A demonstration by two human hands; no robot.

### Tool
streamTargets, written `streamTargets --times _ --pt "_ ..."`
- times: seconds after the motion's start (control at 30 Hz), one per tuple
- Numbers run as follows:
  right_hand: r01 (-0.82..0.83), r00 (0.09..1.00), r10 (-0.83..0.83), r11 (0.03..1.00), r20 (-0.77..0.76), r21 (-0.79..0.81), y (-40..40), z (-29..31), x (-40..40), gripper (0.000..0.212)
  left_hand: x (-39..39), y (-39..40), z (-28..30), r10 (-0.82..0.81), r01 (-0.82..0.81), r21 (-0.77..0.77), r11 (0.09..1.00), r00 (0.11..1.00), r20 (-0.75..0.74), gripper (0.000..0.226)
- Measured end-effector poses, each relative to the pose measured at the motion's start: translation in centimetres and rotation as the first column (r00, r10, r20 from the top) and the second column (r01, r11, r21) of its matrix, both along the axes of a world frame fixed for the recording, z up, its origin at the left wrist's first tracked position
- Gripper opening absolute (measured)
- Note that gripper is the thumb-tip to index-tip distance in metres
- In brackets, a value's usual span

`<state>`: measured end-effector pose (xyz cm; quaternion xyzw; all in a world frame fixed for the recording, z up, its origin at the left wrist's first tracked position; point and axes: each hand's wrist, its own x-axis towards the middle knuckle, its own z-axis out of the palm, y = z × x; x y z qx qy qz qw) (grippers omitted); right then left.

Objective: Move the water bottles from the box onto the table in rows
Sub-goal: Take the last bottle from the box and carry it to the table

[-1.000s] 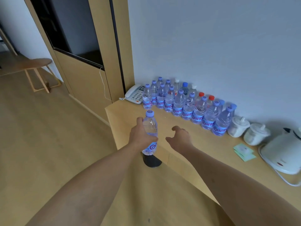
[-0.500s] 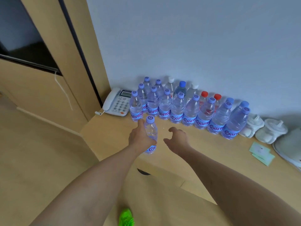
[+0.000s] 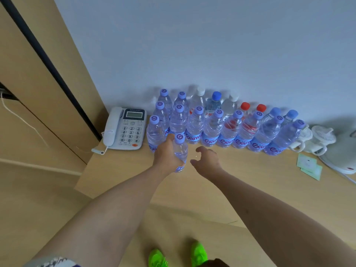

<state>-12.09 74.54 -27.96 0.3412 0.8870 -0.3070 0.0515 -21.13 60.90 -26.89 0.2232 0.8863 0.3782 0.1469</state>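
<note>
Left hand [image 3: 167, 154] wrapped around a clear water bottle [image 3: 180, 154] with a lilac cap, held upright just in front of the front row, base at or just above the table [image 3: 125, 170]; contact with the wood hard to tell. Right hand [image 3: 207, 160] beside it, fingers loosely curled and spread, gripping nothing, apart from the bottle. Rows of bottles [image 3: 229, 128] standing against the wall [image 3: 192, 45], all capped and filled with clear water: front row lilac-capped with blue-and-pink labels, touching shoulder to shoulder; behind, white, blue and red caps, bodies mostly hidden by the front row. Labels at the right end cut by neighbouring bottles, lettering only partly legible. White telephone [image 3: 125, 129] just left of the rows. Two white lidded cups [image 3: 316, 139] at the right end, contents unseen. Kettle base [image 3: 342, 158] cut off by the frame edge. Green paper packets [image 3: 309, 165] on the wood nearby. Green shoes [image 3: 178, 255] at the bottom, partly cropped. No box in view.
</note>
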Motion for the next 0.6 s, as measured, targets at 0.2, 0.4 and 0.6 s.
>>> streamTargets --times 0.2,0.4,0.6 --pt "-0.019 1.0 0.019 1.0 -0.002 0.012 1.0 -1.1 -2.0 0.052 -1.6 1.4 -0.5 -0.005 0.004 0.047 0.999 1.0 0.031 0.088" --pt "-0.022 1.0 0.022 1.0 -0.005 0.012 1.7 -1.5 -2.8 0.049 -2.9 2.1 1.5 -0.046 0.046 -0.004 0.999 0.998 0.041 0.073" --pt "-0.023 0.999 0.023 1.0 -0.048 -0.006 1.8 -0.6 -3.4 0.052 -4.3 2.3 5.3 -0.153 0.141 -0.144 0.979 0.986 -0.069 0.049"
